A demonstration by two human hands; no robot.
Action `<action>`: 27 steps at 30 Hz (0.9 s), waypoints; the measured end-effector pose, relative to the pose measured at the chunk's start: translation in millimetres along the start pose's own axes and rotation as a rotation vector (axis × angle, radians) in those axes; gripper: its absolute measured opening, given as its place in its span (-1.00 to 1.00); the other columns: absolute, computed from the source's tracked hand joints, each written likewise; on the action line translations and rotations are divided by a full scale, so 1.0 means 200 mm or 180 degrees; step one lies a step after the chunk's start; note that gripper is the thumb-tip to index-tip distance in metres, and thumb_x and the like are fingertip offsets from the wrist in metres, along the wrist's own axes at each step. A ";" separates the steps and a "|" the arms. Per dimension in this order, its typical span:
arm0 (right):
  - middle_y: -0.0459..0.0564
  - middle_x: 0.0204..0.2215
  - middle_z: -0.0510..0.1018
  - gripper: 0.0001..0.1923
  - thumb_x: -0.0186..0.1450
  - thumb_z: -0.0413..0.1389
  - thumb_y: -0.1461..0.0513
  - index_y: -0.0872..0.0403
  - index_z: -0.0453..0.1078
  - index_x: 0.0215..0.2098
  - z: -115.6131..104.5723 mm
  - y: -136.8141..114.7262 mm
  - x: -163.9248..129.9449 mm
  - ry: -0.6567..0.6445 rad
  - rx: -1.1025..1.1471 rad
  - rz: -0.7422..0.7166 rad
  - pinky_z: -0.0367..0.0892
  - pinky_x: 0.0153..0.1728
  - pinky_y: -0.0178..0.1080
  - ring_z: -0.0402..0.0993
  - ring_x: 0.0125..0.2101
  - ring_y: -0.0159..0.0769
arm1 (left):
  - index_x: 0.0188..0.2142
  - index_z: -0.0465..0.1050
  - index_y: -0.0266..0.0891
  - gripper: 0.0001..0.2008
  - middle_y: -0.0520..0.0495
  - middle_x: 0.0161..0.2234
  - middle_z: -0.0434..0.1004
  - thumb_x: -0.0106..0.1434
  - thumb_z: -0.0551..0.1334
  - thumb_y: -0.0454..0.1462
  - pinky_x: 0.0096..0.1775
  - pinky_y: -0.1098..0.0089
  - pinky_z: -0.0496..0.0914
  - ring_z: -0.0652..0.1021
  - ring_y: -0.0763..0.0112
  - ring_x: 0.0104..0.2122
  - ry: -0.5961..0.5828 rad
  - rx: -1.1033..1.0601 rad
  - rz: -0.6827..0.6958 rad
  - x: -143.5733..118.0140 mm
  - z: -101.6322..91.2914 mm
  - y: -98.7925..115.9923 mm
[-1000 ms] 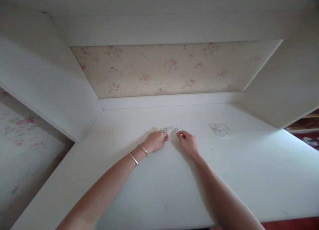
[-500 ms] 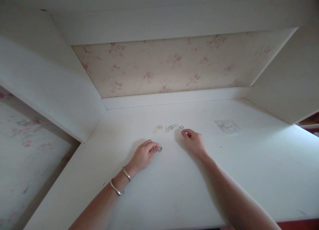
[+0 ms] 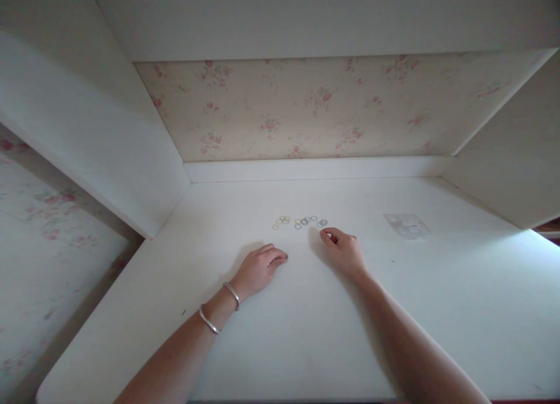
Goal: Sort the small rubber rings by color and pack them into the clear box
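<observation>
A loose row of small metal rings lies on the white desk point(image 3: 306, 334), gold ones point(image 3: 281, 221) to the left and silver ones point(image 3: 310, 221) to the right. My left hand point(image 3: 258, 270), with two bangles on the wrist, rests curled a little nearer than the gold rings. Its fingertips press down on a small ring that is hidden beneath them. My right hand point(image 3: 343, 249) lies just below the silver rings with thumb and forefinger pinched together; I see nothing between them.
A small clear plastic bag point(image 3: 406, 225) lies on the desk to the right of the hands. White side panels point(image 3: 109, 130) and a flowered back wall point(image 3: 306, 112) enclose the desk. The left desk edge point(image 3: 100, 311) drops beside flowered wallpaper.
My left hand drew back from the ring row toward me, dragging one small ring at its fingertips; that ring is now covered. My right hand barely moved.
</observation>
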State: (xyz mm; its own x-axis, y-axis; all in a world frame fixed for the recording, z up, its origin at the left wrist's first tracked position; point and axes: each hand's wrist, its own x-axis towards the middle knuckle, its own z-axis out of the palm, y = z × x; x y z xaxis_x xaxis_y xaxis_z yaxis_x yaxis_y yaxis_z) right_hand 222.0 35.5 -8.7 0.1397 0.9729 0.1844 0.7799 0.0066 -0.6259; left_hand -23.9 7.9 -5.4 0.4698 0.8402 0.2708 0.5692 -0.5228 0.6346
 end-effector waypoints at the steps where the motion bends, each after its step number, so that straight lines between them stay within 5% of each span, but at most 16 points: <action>1: -0.10 -0.58 0.48 -0.61 0.23 -0.07 0.02 0.02 0.51 -0.25 0.00 0.00 0.00 -0.0009 -0.0017 -0.0006 0.12 -0.48 -0.35 0.34 -0.56 -0.38 | -0.29 0.48 -0.22 -0.80 -0.04 -0.32 0.50 0.31 0.08 -0.26 -0.22 0.43 0.32 0.48 0.44 -0.31 0.0003 -0.0004 0.0008 0.00 0.00 0.00; 15: -0.10 -0.57 0.50 -0.63 0.25 -0.07 0.02 0.00 0.50 -0.25 0.01 0.01 -0.01 -0.0050 -0.0068 -0.0151 0.13 -0.48 -0.35 0.37 -0.54 -0.37 | -0.31 0.50 -0.22 -0.78 -0.04 -0.36 0.49 0.30 0.09 -0.23 -0.28 0.44 0.28 0.45 0.44 -0.36 -0.0035 -0.0185 -0.0114 0.00 -0.01 0.01; 22: -0.11 -0.59 0.49 -0.62 0.25 -0.08 0.01 0.00 0.50 -0.26 0.02 0.02 -0.01 -0.0059 -0.0111 -0.0276 0.13 -0.47 -0.35 0.36 -0.55 -0.38 | -0.32 0.45 -0.27 -0.71 0.13 -0.63 0.13 0.18 0.17 -0.08 -0.54 0.48 0.06 0.20 0.54 -0.60 0.0612 -0.1256 -0.1215 0.03 -0.05 -0.05; 27: -0.11 -0.58 0.49 -0.62 0.25 -0.08 0.03 0.01 0.50 -0.26 0.01 -0.02 -0.01 -0.0116 0.0009 -0.0172 0.13 -0.49 -0.35 0.36 -0.55 -0.38 | -0.32 0.45 -0.27 -0.69 0.15 -0.64 0.09 0.14 0.20 -0.06 -0.57 0.49 0.02 0.15 0.57 -0.64 0.0740 -0.1734 -0.1430 0.04 -0.06 -0.06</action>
State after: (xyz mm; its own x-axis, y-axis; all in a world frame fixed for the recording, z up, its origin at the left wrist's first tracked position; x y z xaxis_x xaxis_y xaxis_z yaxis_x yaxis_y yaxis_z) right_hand 216.9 34.9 -8.7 0.0751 0.9789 0.1901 0.7839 0.0599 -0.6180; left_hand -35.4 21.7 -1.3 0.0812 0.9967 0.0085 0.2290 -0.0270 0.9731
